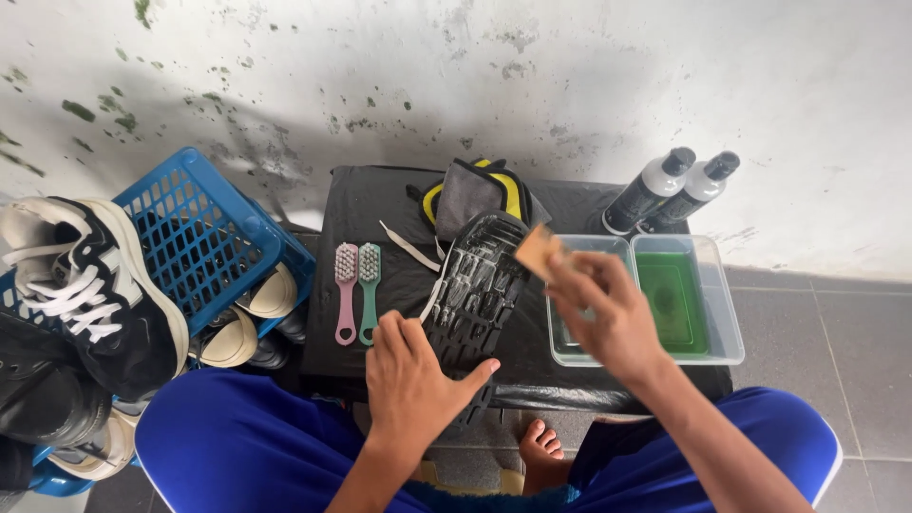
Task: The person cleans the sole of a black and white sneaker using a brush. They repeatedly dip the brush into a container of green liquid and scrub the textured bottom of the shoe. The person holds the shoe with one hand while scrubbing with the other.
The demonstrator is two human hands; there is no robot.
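Observation:
My left hand [413,378] grips the near end of a black shoe [477,285], which is turned sole up on a low black-covered table [361,204]. My right hand [608,309] holds a small wooden-backed brush [539,250] just above and to the right of the sole, over the left of two clear tubs. A white lace [408,246] lies beside the shoe.
A pink brush [346,290] and a green brush [369,290] lie left of the shoe. Two clear tubs [727,328], one with green liquid, two bottles [665,190] and a grey-yellow cloth [475,195] sit behind. A blue crate [204,233] with sneakers [90,294] stands left.

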